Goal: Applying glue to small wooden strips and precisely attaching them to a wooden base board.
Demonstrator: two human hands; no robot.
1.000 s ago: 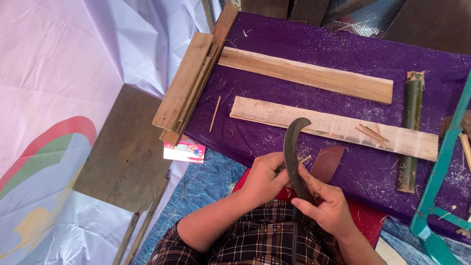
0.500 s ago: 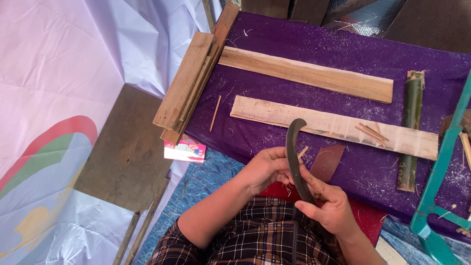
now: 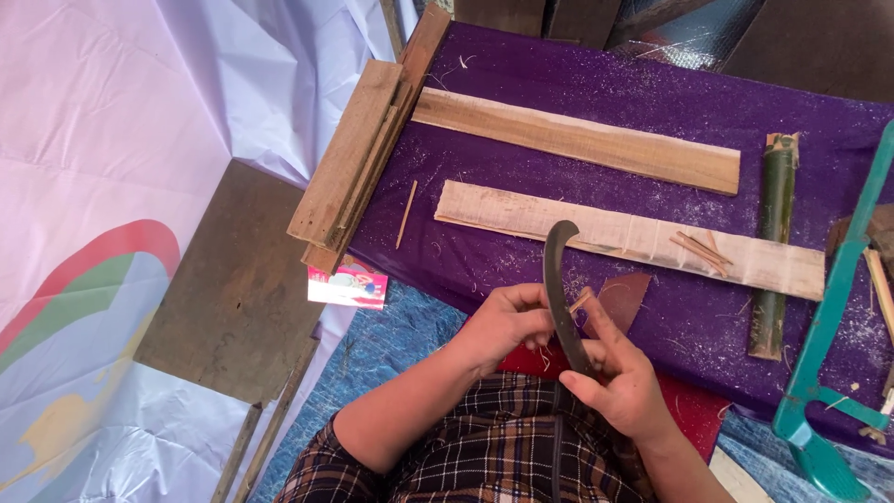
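Note:
My right hand (image 3: pixel 622 373) grips a dark curved blade (image 3: pixel 557 279) that points away from me, its hooked tip over the purple cloth (image 3: pixel 577 102). My left hand (image 3: pixel 507 321) is closed beside the blade and pinches a thin pale sliver of bamboo (image 3: pixel 581 300) against its edge. Both hands hover over my lap, just before the near edge of the cloth. Thin shavings hang below my left fingers.
Two long wooden planks (image 3: pixel 577 140) (image 3: pixel 633 233) lie across the cloth, with a green bamboo section (image 3: pixel 773 242) at the right and a teal saw frame (image 3: pixel 829 317) beyond. Stacked boards (image 3: pixel 358 158), a thin stick (image 3: pixel 407 212), a small pink packet (image 3: pixel 349 284) and a dark board (image 3: pixel 237 279) lie left.
The blade has slid slightly along the sliver between my hands, its tip shifting a little. Both hands stay in nearly the same place.

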